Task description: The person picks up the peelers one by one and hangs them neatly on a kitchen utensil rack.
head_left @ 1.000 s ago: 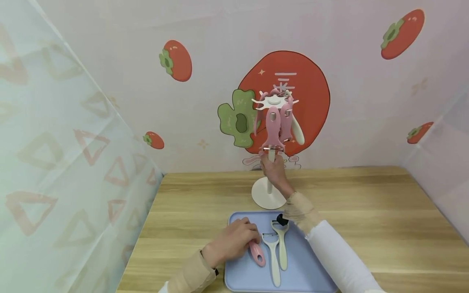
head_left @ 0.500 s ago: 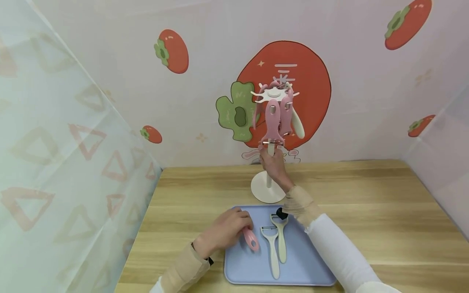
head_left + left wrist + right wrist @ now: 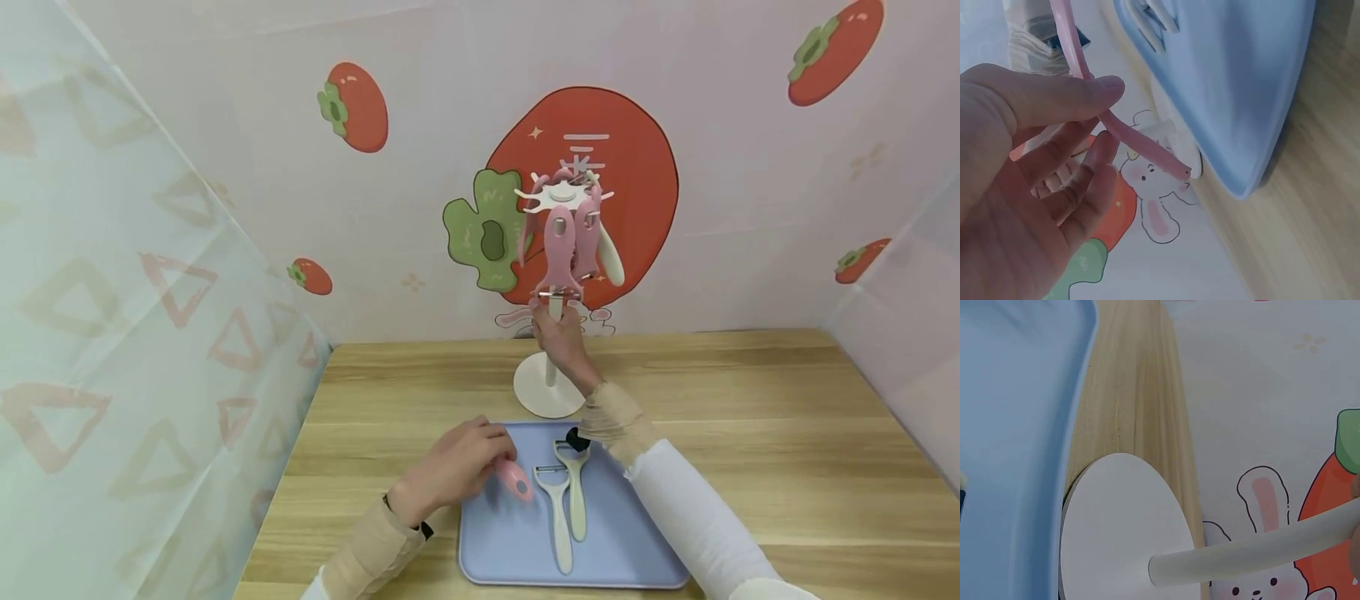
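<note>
Left hand point(image 3: 457, 467), pinching the pink peeler point(image 3: 514, 478), has lifted it off the tray point(image 3: 637, 567) toward 12 o'clock; right hand point(image 3: 558, 342) still grips the rack pole point(image 3: 1260, 549).

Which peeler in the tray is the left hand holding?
The pink peeler, gripped by the left hand; both cream peelers lie untouched on the blue tray.
</note>
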